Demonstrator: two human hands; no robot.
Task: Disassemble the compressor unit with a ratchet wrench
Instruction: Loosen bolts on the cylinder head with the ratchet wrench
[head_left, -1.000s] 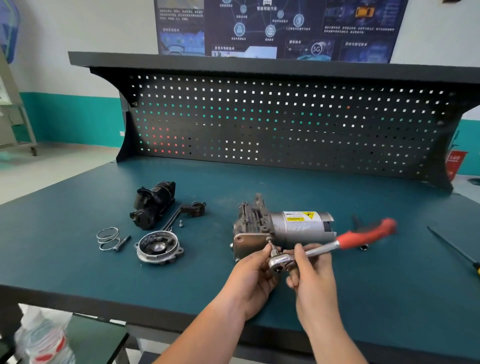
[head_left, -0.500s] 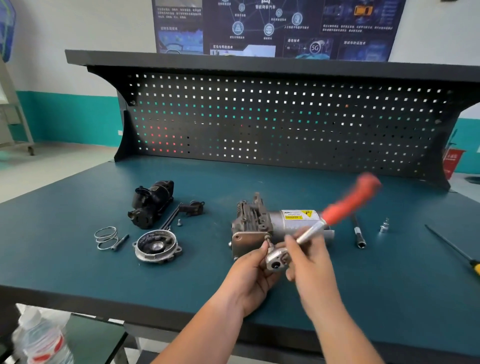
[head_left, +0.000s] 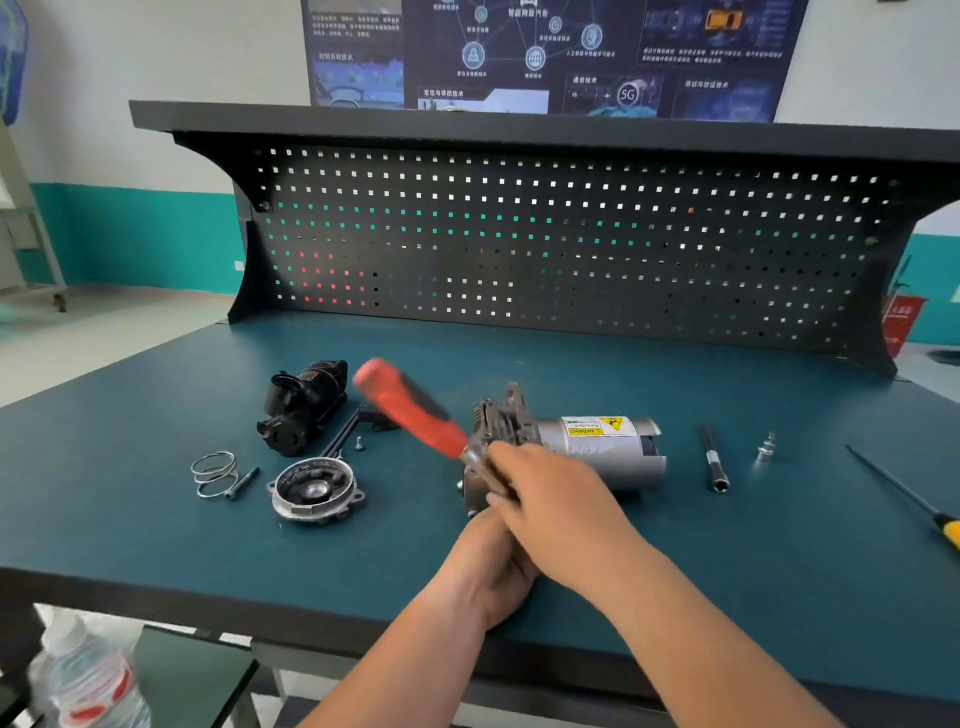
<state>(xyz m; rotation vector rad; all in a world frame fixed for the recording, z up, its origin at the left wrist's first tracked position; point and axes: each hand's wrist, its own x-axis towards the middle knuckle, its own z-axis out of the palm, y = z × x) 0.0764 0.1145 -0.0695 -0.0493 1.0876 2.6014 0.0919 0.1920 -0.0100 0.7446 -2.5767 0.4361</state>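
Ratchet wrench (head_left: 410, 405) set on the compressor unit (head_left: 602, 447), midway along the tabletop (head_left: 779, 571), toward its front edge.
Nearest, the left hand (head_left: 488, 566) lies under the right, its grip hidden; the right hand (head_left: 556, 499) grips the wrench at its head, red handle slanting toward the far left corner.

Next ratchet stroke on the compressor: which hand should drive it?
Right. The right hand grips the ratchet wrench near its head, at the compressor unit; the left hand lies beneath it, fingers hidden, probably steadying.
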